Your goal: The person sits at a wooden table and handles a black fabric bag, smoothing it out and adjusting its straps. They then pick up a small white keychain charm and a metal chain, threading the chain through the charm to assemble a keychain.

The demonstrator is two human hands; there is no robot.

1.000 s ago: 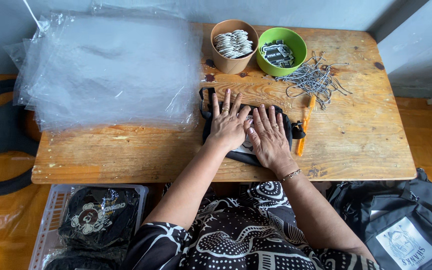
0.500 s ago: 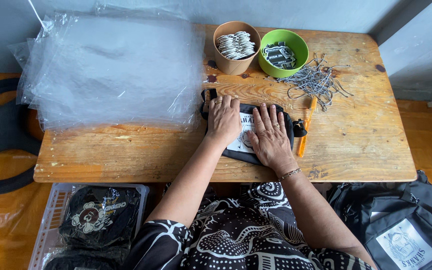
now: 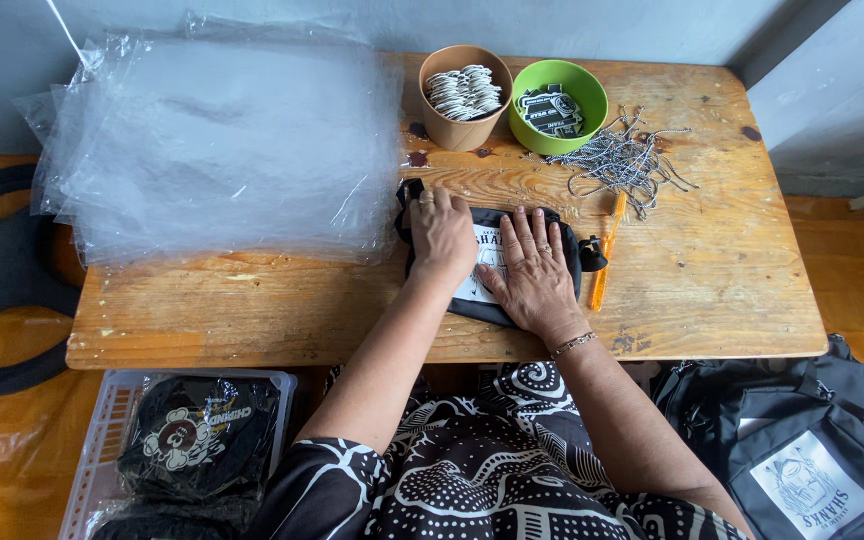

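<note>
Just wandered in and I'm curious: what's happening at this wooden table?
A person presses both hands flat on a folded black bag with a white printed patch, left hand beside right hand. It lies on the wooden table next to a stack of clear plastic bags. Behind it stand a brown cup of tags, a green bowl and loose cords.

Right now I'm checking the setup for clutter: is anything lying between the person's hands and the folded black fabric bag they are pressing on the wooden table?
Nothing visible does. The left hand and the right hand both lie flat directly on the folded black fabric bag. The orange pen lies beside it, off to the right.
</note>
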